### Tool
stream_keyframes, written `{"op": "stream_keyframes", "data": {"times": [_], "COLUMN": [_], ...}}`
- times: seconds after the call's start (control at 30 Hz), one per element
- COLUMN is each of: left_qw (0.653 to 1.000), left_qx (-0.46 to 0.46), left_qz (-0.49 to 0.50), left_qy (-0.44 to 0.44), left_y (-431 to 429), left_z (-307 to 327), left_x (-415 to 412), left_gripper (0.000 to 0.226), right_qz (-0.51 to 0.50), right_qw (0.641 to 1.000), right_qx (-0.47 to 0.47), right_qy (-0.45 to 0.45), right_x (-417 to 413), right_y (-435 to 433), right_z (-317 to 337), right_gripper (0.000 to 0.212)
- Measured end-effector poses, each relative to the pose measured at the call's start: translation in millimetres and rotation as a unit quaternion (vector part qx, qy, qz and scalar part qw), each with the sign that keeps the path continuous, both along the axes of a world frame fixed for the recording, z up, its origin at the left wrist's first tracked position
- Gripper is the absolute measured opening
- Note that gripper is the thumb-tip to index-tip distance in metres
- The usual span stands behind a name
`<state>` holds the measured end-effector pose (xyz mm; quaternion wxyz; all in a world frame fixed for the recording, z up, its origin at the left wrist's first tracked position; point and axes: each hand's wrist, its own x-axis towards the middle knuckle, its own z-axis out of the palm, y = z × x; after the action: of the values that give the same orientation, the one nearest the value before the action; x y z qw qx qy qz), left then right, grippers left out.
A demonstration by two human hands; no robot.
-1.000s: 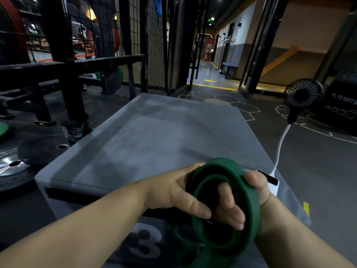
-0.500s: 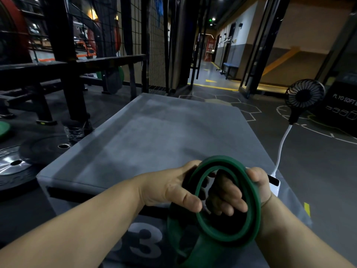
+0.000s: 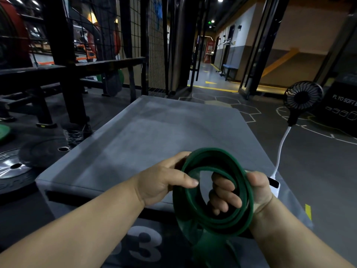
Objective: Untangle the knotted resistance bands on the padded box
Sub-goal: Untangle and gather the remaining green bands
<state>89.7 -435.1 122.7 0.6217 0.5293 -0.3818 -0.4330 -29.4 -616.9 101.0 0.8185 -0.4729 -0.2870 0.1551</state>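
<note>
The green resistance bands (image 3: 218, 154) form a layered coil, held upright between both hands over the near edge of the padded box (image 3: 154, 136). The left hand (image 3: 164, 182) pinches the coil's left rim, fingers (image 3: 173, 160) behind it and thumb in front. The right hand (image 3: 258, 188) grips the right rim, its fingers (image 3: 226, 200) curled through the opening. A loose green tail hangs below the fingers. A small fan (image 3: 303, 97) rises to the right of the right fingers. Weight plates (image 3: 38, 153) lie on the floor, far left of the left fingers.
</note>
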Motion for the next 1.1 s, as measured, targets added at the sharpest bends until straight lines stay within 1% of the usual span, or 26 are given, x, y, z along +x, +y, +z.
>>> {"op": "stream_keyframes", "data": {"times": [0.03,0.07,0.1,0.13,0.2,0.23,0.27,0.33,0.37,0.4,0.43,0.5,0.53,0.6,0.67,0.7,0.77,0.8,0.9,1.0,1.1], "left_qw": [1.000,1.000,0.999,0.999,0.998,0.997,0.997,0.995,0.994,0.993,0.994,0.998,0.999,0.997,0.993,0.991,0.989,0.988,0.986,0.981,0.955], "left_qx": [0.003,0.004,-0.002,-0.009,-0.021,-0.027,-0.040,-0.078,-0.095,-0.104,-0.098,-0.052,-0.029,-0.014,-0.006,0.006,0.039,0.049,0.048,0.011,-0.040], "left_qz": [-0.003,0.003,0.010,0.022,0.035,0.036,0.042,0.052,0.052,0.045,0.035,0.015,0.005,-0.012,-0.028,-0.033,-0.043,-0.042,-0.013,0.056,0.146], "left_qy": [-0.001,-0.017,-0.032,-0.042,-0.056,-0.057,-0.053,-0.016,0.009,0.024,0.028,0.028,0.038,0.079,0.118,0.128,0.134,0.140,0.159,0.186,0.255], "left_y": [-3,-5,-7,-8,-10,-11,-12,-13,-12,-12,-11,-9,-9,-12,-16,-17,-18,-18,-20,-21,-22], "left_z": [-2,-3,-3,-3,-6,-8,-9,-9,-8,-9,-8,-10,-13,-20,-25,-26,-30,-31,-32,-26,-15], "left_x": [2,2,0,-1,-2,-3,-3,-6,-7,-7,-8,-10,-12,-15,-17,-17,-18,-18,-18,-13,-7], "left_gripper": [0.070,0.066,0.062,0.059,0.054,0.051,0.045,0.033,0.032,0.036,0.045,0.064,0.068,0.073,0.072,0.064,0.035,0.027,0.031,0.032,0.023], "right_qz": [-0.042,-0.094,-0.112,-0.089,-0.058,-0.047,-0.071,-0.089,-0.084,-0.063,-0.045,-0.033,-0.040,-0.059,-0.074,-0.076,-0.076,-0.082,-0.102,-0.131,-0.118], "right_qw": [0.998,0.992,0.991,0.995,0.997,0.998,0.997,0.995,0.995,0.996,0.995,0.991,0.988,0.983,0.980,0.978,0.974,0.972,0.967,0.967,0.969], "right_qx": [0.006,-0.015,-0.029,-0.010,-0.010,0.009,0.021,0.029,0.044,0.060,0.084,0.126,0.140,0.166,0.179,0.188,0.205,0.212,0.225,0.206,0.204], "right_qy": [0.049,0.082,0.071,0.050,0.045,0.043,0.037,0.035,0.037,0.033,0.039,0.044,0.050,0.050,0.048,0.050,0.057,0.061,0.068,0.070,0.077], "right_x": [1,5,6,14,15,15,15,16,16,15,16,16,15,15,14,14,13,13,12,10,8], "right_y": [16,16,6,4,9,8,8,12,11,11,14,14,13,9,4,3,-3,-5,-11,-18,-21], "right_z": [2,22,32,30,26,24,29,37,39,40,43,49,54,57,60,62,63,64,66,63,60], "right_gripper": [0.028,0.029,0.029,0.029,0.031,0.033,0.035,0.037,0.038,0.039,0.040,0.043,0.045,0.049,0.052,0.053,0.051,0.048,0.044,0.049,0.054]}}
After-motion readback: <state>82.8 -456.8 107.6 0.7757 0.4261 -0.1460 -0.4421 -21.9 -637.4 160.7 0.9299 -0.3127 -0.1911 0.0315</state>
